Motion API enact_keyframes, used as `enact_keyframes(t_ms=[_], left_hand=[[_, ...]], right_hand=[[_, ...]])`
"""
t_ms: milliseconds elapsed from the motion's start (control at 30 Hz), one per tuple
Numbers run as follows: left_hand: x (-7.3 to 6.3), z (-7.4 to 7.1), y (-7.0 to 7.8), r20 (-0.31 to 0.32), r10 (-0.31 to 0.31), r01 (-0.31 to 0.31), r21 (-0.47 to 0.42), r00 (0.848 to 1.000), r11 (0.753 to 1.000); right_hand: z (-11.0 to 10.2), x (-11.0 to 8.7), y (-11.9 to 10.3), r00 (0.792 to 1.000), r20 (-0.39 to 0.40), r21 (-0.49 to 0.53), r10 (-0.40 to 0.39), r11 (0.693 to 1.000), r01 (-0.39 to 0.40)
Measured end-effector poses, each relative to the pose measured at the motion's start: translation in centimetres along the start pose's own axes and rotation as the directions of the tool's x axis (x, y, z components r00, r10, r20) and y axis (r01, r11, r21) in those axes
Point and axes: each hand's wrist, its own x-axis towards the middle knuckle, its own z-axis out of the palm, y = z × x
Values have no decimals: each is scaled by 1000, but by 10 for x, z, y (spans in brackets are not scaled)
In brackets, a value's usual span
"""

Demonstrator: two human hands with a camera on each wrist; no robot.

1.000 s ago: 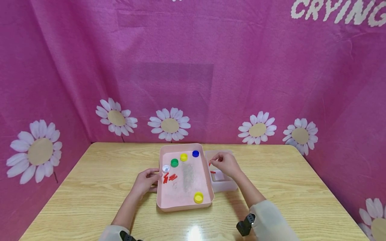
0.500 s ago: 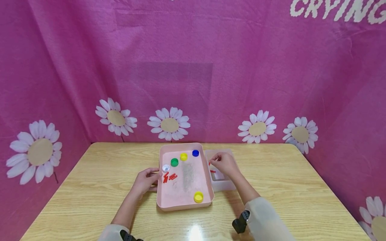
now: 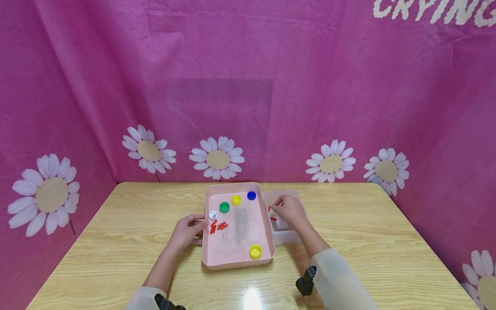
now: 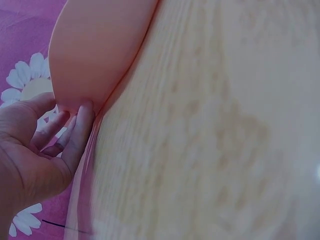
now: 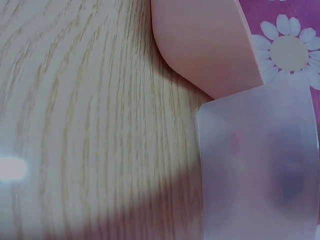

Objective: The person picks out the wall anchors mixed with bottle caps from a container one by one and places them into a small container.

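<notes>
A pink tray (image 3: 238, 263) stands on the table with several small red sticks (image 3: 222, 225) lying near its left wall. My left hand (image 3: 187, 232) holds the tray's left side, thumb by the rim and fingers against the outer wall (image 4: 95, 55). To the right, my right hand (image 3: 289, 210) pinches a small red stick (image 3: 269, 209) over a translucent white box (image 3: 284, 237). Another red stick (image 3: 273, 218) lies in that box. In the right wrist view the box's frosted wall (image 5: 255, 165) fills the lower right, and the hand is not plainly seen.
Inside the tray sit a white cap (image 3: 213, 215), a green cap (image 3: 224, 207), a yellow cap (image 3: 236, 200), a blue cap (image 3: 251, 196) and, near the front, another yellow cap (image 3: 255, 252). Behind the wooden table (image 3: 128, 241) hangs a magenta flowered cloth (image 3: 232, 107).
My right forearm has shifted slightly left, while the right hand keeps pinching the red stick over the box. The left hand and the tray stay put.
</notes>
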Motion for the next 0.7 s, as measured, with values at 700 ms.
enact_keyframes(t_ms=[700], left_hand=[[1,0,0,-4,1,-1,28,1000,1000]], right_hand=[[-6,-7,-10,998,-49,198,-34,979,43]])
